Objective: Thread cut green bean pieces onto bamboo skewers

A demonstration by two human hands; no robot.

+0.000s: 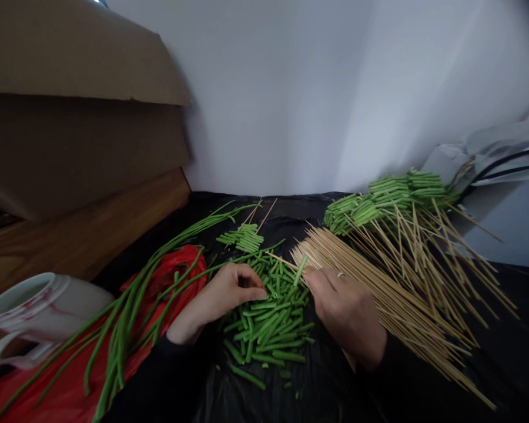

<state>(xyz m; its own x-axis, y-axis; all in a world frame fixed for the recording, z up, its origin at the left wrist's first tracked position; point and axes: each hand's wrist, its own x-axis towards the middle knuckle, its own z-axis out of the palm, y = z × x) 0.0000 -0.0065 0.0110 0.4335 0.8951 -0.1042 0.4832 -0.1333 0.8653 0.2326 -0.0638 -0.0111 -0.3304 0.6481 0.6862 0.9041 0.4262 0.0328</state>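
Note:
A pile of short cut green bean pieces (271,326) lies on black plastic sheeting (502,352) between my hands. My left hand (218,299) rests on the pile's left side, fingers curled and pinching at the pieces. My right hand (346,311), a ring on one finger, is closed on a thin bamboo skewer (284,260) with one bean piece (300,269) at its fingertips. A heap of bare bamboo skewers (392,282) lies under and right of that hand. Skewered bean rows (388,197) sit at the back right, a smaller one (242,237) at the back centre.
Long uncut green beans (127,317) lie across a red plastic bag (167,282) on the left. A white ceramic jug (35,311) lies at far left. A cardboard box (79,106) and a wooden board (92,229) stand behind it. White wall at the back; grey bags and cables at right.

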